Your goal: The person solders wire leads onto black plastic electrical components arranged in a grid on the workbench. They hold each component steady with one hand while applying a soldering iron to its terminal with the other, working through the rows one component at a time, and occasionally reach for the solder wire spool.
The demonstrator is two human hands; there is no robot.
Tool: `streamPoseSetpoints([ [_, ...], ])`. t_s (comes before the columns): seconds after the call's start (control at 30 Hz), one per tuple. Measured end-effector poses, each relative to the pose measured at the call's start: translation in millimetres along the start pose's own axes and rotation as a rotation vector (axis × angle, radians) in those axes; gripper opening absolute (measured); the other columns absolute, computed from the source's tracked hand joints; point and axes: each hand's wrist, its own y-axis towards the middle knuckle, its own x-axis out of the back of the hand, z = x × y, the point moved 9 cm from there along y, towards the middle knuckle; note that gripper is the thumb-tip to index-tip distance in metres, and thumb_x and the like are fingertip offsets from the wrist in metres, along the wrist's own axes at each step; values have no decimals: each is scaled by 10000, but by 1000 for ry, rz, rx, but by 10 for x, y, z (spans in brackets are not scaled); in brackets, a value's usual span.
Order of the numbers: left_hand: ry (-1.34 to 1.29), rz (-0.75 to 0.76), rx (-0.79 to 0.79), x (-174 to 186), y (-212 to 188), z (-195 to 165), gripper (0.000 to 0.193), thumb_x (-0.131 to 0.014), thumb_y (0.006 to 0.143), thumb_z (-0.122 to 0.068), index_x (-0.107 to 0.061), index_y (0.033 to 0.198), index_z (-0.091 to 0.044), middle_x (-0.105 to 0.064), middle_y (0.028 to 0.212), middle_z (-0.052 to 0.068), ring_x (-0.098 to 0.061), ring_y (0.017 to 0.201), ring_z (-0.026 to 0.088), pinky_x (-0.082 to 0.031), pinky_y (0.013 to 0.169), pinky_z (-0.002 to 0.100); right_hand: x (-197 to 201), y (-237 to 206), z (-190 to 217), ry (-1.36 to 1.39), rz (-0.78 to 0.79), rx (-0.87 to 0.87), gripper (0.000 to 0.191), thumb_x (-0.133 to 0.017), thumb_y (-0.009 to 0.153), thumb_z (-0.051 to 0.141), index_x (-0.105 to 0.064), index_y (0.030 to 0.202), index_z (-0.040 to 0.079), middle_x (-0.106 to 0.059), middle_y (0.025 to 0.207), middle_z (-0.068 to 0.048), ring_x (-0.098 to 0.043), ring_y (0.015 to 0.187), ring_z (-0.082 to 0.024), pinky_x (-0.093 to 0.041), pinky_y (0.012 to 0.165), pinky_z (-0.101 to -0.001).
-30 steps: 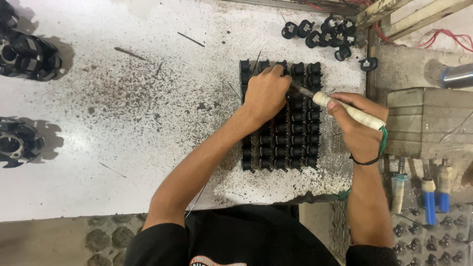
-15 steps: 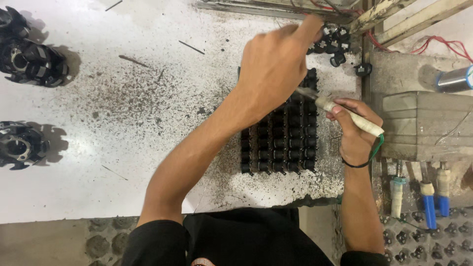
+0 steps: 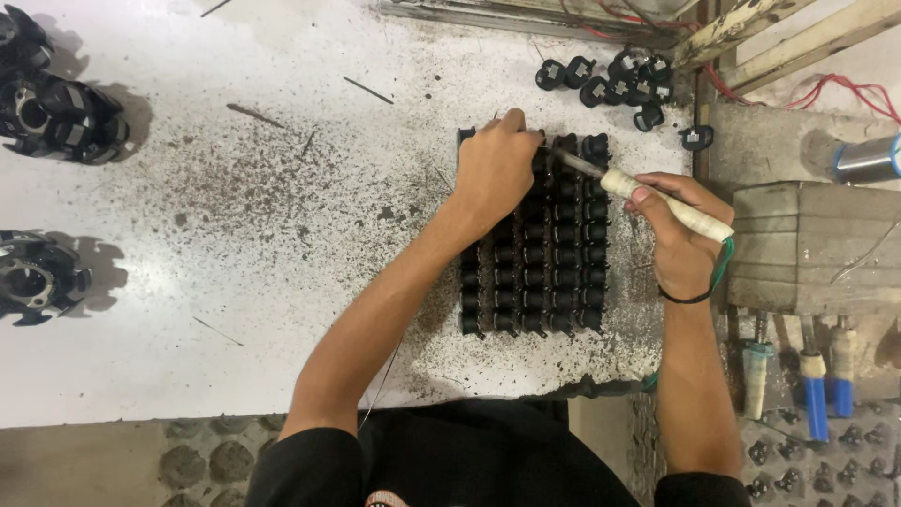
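The left hand (image 3: 496,169) rested curled on the top left corner of a block of small black parts (image 3: 535,253), which stood packed in tight rows on the speckled white table (image 3: 235,235); its fingers were closed down over one part in the top row, though whether they actually pinched it could not be told. The right hand (image 3: 685,244) had its fingers wrapped shut around the pale taped handle of a soldering iron (image 3: 657,202), whose thin metal tip slanted toward the parts just beside the left hand's knuckles.

Each part looked light, stiff and easy to tip (small moulded plastic, likely), so it was best pinched by its sides between thumb and forefinger, clear of the iron's tip.

Half a second earlier the left hand had been lifted toward the loose heap of black parts (image 3: 619,80) at the table's far edge; now it was back down on the block. The right hand had hardly moved.
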Motion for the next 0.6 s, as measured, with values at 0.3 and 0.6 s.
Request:
streamPoseSetpoints([
  [0.3,38,37,-45,-111,30,-84,220,-694,669,-3,-767,867,-64,-640,934,175,-672,863,376,-584,650,480,-39,84,58,-82,19,-55,163,-719,982,4,-733,1136,-46,-758,1037,-107,-726,913,-135,-579,836,-238],
  [0.6,90,83,-36,-213,76,-128,144,-733,621,-18,-729,764,-3,-653,948,193,-683,892,376,-592,638,479,-115,164,216,-165,82,-12,121,-740,988,0,-741,1103,-41,-747,983,-102,-707,879,-119,-552,792,-227],
])
